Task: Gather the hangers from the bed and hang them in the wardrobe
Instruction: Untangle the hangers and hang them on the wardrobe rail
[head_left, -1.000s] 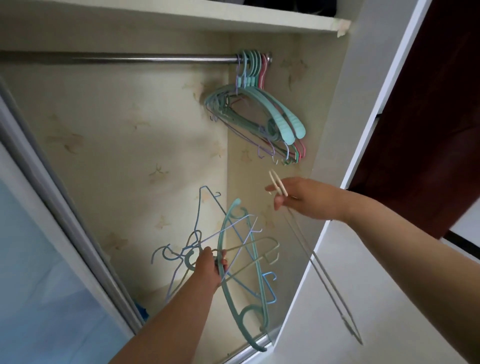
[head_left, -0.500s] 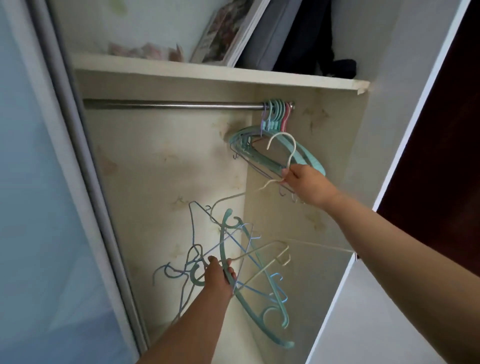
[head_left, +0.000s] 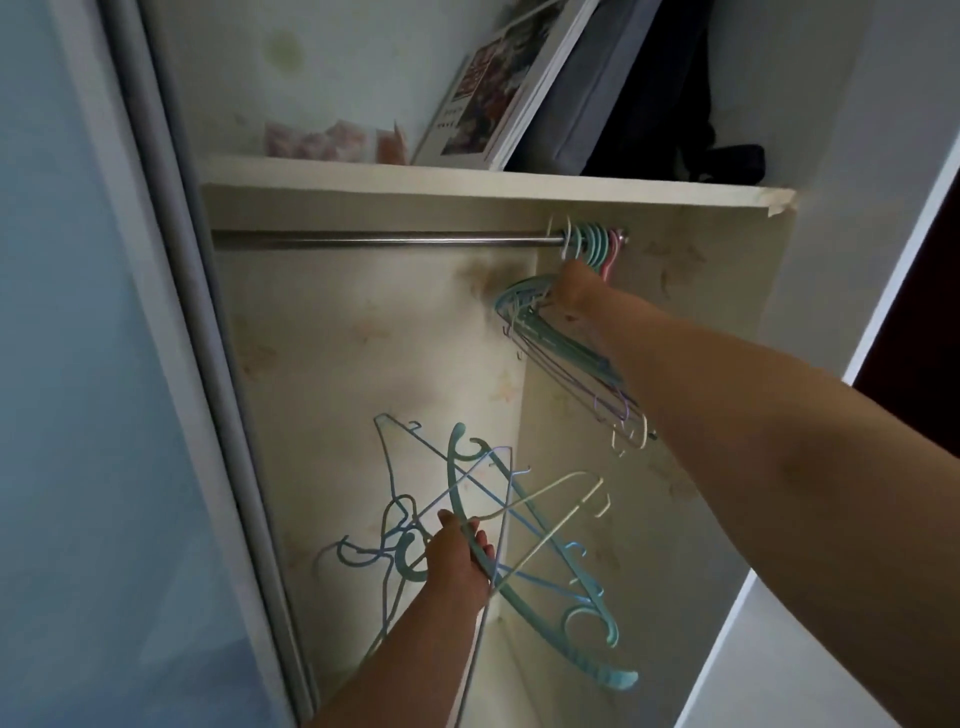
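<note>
My left hand (head_left: 457, 556) grips a bundle of hangers (head_left: 524, 540) low in the wardrobe: a thick teal one, thin blue ones and a cream one. My right hand (head_left: 574, 285) is raised just under the metal rail (head_left: 384, 241), holding the neck of a cream hanger (head_left: 563, 240) whose hook sits over the rail. That hook is at the left of a cluster of hung hangers (head_left: 558, 340), teal with one pink, packed at the rail's right end. Their bodies slant down to the right, partly hidden behind my right forearm.
A shelf (head_left: 467, 182) above the rail carries a leaning book (head_left: 498, 78), a grey case and dark fabric. The sliding door frame (head_left: 171, 338) runs down the left. The wardrobe's white side panel (head_left: 852, 208) stands at the right.
My right hand has lifted the cream hanger from waist height up to the rail and set its hook over it. The view tilted upward. My left hand kept its bundle.
</note>
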